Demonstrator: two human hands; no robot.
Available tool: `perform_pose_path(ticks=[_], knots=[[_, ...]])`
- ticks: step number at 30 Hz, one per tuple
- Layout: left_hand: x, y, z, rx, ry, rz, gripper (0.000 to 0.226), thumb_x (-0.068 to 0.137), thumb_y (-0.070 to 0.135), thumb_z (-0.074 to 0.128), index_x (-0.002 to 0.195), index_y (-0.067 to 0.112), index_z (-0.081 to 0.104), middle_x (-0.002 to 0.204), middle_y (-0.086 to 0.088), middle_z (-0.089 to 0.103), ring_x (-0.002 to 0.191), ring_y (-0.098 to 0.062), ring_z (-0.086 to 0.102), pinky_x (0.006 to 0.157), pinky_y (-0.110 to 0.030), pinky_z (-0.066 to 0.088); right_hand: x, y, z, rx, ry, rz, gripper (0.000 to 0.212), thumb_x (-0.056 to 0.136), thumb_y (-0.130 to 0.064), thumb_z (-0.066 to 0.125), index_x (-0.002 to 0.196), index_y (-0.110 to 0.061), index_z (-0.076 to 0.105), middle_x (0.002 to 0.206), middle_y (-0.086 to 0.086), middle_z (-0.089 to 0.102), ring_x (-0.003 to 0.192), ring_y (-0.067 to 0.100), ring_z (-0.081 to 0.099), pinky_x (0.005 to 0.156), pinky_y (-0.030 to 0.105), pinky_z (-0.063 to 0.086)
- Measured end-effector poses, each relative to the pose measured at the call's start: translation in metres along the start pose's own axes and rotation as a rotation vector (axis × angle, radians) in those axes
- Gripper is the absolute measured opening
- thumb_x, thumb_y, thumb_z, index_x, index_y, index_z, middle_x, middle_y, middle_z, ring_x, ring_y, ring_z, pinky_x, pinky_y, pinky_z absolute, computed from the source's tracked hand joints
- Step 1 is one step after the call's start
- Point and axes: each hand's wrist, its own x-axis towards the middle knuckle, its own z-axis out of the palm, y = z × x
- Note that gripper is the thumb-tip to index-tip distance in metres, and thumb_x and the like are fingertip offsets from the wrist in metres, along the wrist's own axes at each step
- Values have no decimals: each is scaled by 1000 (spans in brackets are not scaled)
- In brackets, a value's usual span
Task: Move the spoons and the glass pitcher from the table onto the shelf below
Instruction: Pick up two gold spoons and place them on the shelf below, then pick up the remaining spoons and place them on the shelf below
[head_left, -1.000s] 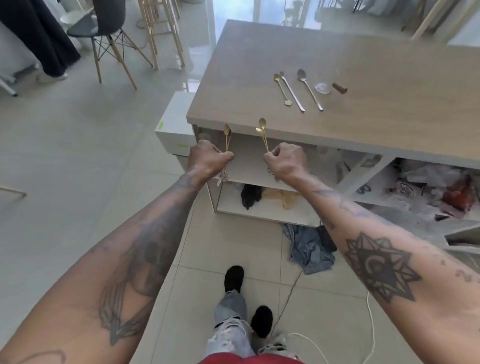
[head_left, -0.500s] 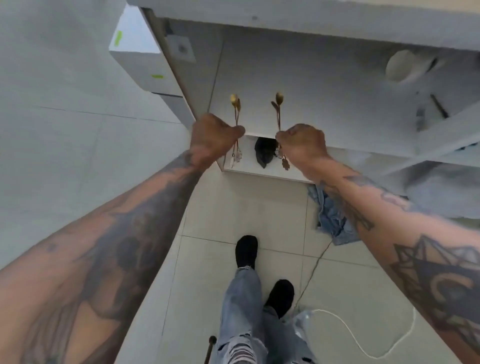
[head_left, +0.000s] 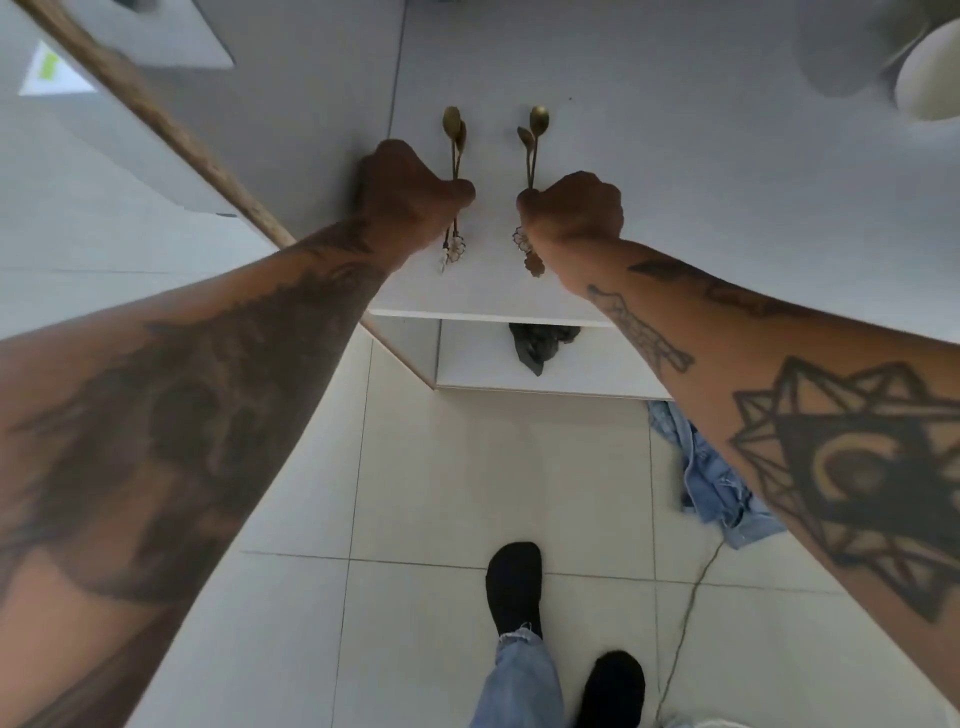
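Both hands are out in front over the white shelf, each closed in a fist around a pair of slim gold spoons. The left hand has its fingers clenched about the middle of the left spoons, whose two bowls stick out beyond the knuckles, pointing away from the person toward the back of the shelf, while the ornate handle ends poke out of the near side of the fist. The right hand grips the right spoons the same way, bowls forward and slightly splayed, the flower-shaped handle ends showing below the heel of the hand. In both pairs the long axis runs nearly straight away from the person, the two pairs roughly parallel and near each other, with a bare strip of shelf between them. Whether the spoons touch the shelf surface cannot be told; they lie low over it, well inside its front edge. A wooden-edged panel runs diagonally at the left. At the far right of the shelf a pale round object is partly cut off by the frame. On a lower level a dark crumpled thing sits, and on the tiled floor lie a blue cloth and a thin cable. The person's feet in black socks stand below.
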Motion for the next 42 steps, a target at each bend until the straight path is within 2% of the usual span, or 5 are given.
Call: perform_pose_path(ticks=[7,13,24,29,42], knots=[[1,3,-2,133,4,76,39,79,35,70,93,0,77,90,-12,77,88,-22,75,66,-23,51,2,-9,2,2,-8,-16,27,88,-34,54,87,-12,68,93,7,72,86,25,69,66,24,47],[-42,14,-25,250,-16,55,29,85,26,64,88,0,74,88,-13,77,91,-27,75,58,-22,43,-26,-1,-43,-166,2,-2,41,91,-34,45,56,-12,43,56,-1,42,56,18,44,43,20,22],[-222,45,-153,131,-103,-30,38,85,25,61,52,9,51,51,1,53,58,-22,57,49,-25,36,-182,19,-231,11,27,8,41,94,-38,50,66,-13,68,71,9,67,72,30,62,66,31,46],[-281,72,-224,103,-54,-31,29,82,37,65,70,11,73,82,-6,76,90,-25,71,70,-30,49,-234,36,-331,38,94,102,32,92,-45,51,86,-18,67,96,8,71,91,27,63,77,31,49],[-323,257,-344,-5,166,260,26,83,30,68,69,11,77,76,-7,77,75,-24,73,67,-31,53,-256,-22,-540,169,423,-60,36,92,-40,56,67,-14,56,78,17,68,77,33,62,60,28,34]])
